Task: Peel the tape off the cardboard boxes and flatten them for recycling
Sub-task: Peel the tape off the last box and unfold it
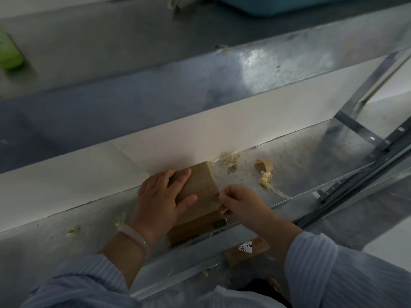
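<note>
Galvanized sheet metal makes up the workbench (293, 150), dull and smeared, with a long white panel (200, 130) standing along its far side. A small cardboard box (201, 187) sits on the bench, its far end close to the panel and its near end at the bench's front lip.

The person's left hand (160, 196) lies flat on the top of the box, over its left half. The fingers (181, 176) are straight and slightly spread, pressing down, and the thumb stretches across the cardboard. A pale bracelet (135, 237) circles that wrist.

The right hand (240, 202) is at the box's right edge. Its fingers are curled in, and thumb and forefinger are closed in a pinch on what looks like a clear tape strip (220, 206) along that edge. The picture is too dim to show how much of the strip is lifted.

Beyond the box's far right corner lies a crumpled wad of yellowish tape (230, 158). Further right of the box are a curled cardboard scrap (264, 165) and a second tape wad (264, 180) just beside it. A small tape crumb (74, 230) lies well to the box's left.

Below the box, under the bench lip, a second carton (246, 252) shows a white handwritten label. Far beyond the box, a green object (9, 52) is at the upper left and a blue tub (311, 4) at the top. Both forearms wear pale striped sleeves (333, 263).
</note>
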Demonstrator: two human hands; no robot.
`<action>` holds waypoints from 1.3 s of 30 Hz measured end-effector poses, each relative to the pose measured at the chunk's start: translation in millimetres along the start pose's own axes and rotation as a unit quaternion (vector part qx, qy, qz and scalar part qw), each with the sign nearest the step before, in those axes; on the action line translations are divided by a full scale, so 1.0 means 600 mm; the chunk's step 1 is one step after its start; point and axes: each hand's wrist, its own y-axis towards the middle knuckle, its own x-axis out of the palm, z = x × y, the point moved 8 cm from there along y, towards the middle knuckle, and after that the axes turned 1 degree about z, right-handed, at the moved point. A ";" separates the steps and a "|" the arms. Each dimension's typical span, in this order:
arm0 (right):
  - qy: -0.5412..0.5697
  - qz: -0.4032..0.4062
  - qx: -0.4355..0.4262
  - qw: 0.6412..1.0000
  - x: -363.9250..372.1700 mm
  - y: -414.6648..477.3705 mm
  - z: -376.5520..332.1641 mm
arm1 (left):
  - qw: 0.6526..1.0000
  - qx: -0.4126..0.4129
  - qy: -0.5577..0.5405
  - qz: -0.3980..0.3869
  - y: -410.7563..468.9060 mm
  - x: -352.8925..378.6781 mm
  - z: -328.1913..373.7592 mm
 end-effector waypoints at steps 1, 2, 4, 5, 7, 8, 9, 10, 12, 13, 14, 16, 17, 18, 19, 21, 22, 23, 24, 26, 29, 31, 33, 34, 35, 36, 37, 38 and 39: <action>0.058 -0.009 0.004 0.998 -0.002 -0.003 -0.004 | 1.000 0.001 -0.001 -0.001 0.000 -0.001 0.001; 0.103 -0.012 0.002 0.995 -0.007 -0.006 -0.008 | 1.000 0.001 -0.003 -0.004 0.000 -0.002 0.002; 0.134 0.003 -0.015 0.991 -0.020 -0.008 -0.019 | 1.000 0.001 -0.007 -0.007 0.000 -0.003 0.003; 0.141 0.016 -0.020 0.990 -0.026 -0.007 -0.024 | 1.000 0.002 -0.010 -0.011 -0.001 -0.003 0.002; 0.174 0.059 -0.021 0.983 -0.039 -0.001 -0.030 | 1.000 0.004 -0.017 -0.021 -0.002 -0.002 0.001; 0.183 0.082 -0.023 0.979 -0.046 0.004 -0.035 | 0.999 0.006 -0.021 -0.025 -0.002 -0.002 0.000; 0.174 0.106 -0.030 0.979 -0.053 0.008 -0.040 | 0.999 0.009 -0.025 -0.028 -0.003 -0.001 0.000; 0.148 0.124 -0.036 0.981 -0.060 0.013 -0.045 | 0.999 0.010 -0.029 -0.029 -0.003 -0.001 0.001; 0.120 0.142 -0.038 0.982 -0.065 0.021 -0.048 | 0.999 0.011 -0.033 -0.028 -0.003 -0.001 0.001; 0.132 0.140 -0.037 0.981 -0.063 0.023 -0.047 | 0.999 0.012 -0.034 -0.028 -0.002 -0.001 0.001; 0.136 0.132 -0.040 0.981 -0.059 0.024 -0.045 | 0.999 0.012 -0.034 -0.028 -0.003 -0.001 0.001; 0.102 0.112 -0.060 0.987 -0.046 0.026 -0.046 | 0.999 0.014 -0.037 -0.027 -0.003 0.000 0.001; 0.089 0.099 -0.068 0.989 -0.039 0.027 -0.046 | 0.999 0.017 -0.036 -0.029 -0.004 0.000 0.001; 0.078 0.093 -0.073 0.990 -0.035 0.028 -0.046 | 0.999 0.020 -0.034 -0.032 -0.003 0.001 0.002; 0.056 0.097 -0.080 0.991 -0.034 0.029 -0.047 | 0.999 0.022 -0.031 -0.034 -0.003 0.003 0.002; -0.019 0.124 -0.103 0.987 -0.041 0.029 -0.056 | 0.999 0.022 -0.030 -0.035 -0.002 0.003 0.000; -0.057 0.137 -0.115 0.982 -0.045 0.027 -0.062 | 0.999 0.023 -0.031 -0.035 -0.002 0.003 0.000; -0.089 0.146 -0.128 0.977 -0.048 0.026 -0.068 | 0.999 0.024 -0.034 -0.034 -0.002 0.003 -0.001; -0.112 0.152 -0.142 0.972 -0.050 0.025 -0.073 | 0.998 0.025 -0.038 -0.034 -0.003 0.003 -0.001; -0.121 0.156 -0.163 0.967 -0.055 0.027 -0.082 | 0.998 0.028 -0.042 -0.036 -0.004 0.004 0.000; -0.149 0.147 -0.175 0.962 -0.056 0.035 -0.091 | 0.998 0.032 -0.049 -0.032 -0.004 0.002 0.002; -0.139 0.131 -0.164 0.968 -0.055 0.043 -0.088 | 0.998 0.034 -0.052 -0.031 -0.003 0.001 0.003; -0.042 0.096 -0.135 0.985 -0.053 0.047 -0.077 | 0.998 0.034 -0.052 -0.032 -0.004 0.000 0.003; 0.019 0.075 -0.122 0.990 -0.052 0.046 -0.071 | 0.998 0.035 -0.053 -0.030 -0.004 0.000 0.004; 0.073 0.056 -0.113 0.989 -0.052 0.044 -0.067 | 0.998 0.036 -0.054 -0.028 -0.004 -0.001 0.004; 0.109 0.044 -0.110 0.987 -0.054 0.042 -0.063 | 0.997 0.037 -0.055 -0.027 -0.004 -0.002 0.005; 0.128 0.035 -0.111 0.985 -0.056 0.040 -0.061 | 0.997 0.037 -0.056 -0.028 -0.004 -0.003 0.005; 0.127 0.027 -0.114 0.985 -0.057 0.037 -0.060 | 0.997 0.037 -0.056 -0.029 -0.004 -0.003 0.006; 0.098 0.018 -0.122 0.988 -0.058 0.035 -0.059 | 0.997 0.037 -0.055 -0.030 -0.003 -0.003 0.007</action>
